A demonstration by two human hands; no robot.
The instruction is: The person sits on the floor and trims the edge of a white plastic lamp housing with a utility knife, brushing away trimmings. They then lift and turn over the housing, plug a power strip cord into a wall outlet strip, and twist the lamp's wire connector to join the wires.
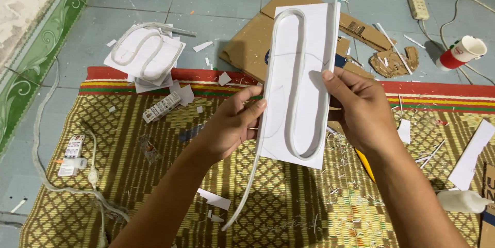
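1. Tiled floor w/ woven mat (154, 186), paper scraps and cardboard (258, 42) around.
2. White card (309, 83) w/ pale looped strip (290, 78) is held upright above mat; left hand (229, 124) and right hand (358, 106) each pinch one long edge, grip closed on card.
3. Prob. light, bendy, creases easily; hold by edges, not strip.
4. Strip tail hangs loose; card's back is hidden.

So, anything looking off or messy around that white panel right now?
Yes: the white strip on the white panel has a loose tail dangling below the left hand. Paper scraps litter the woven mat.
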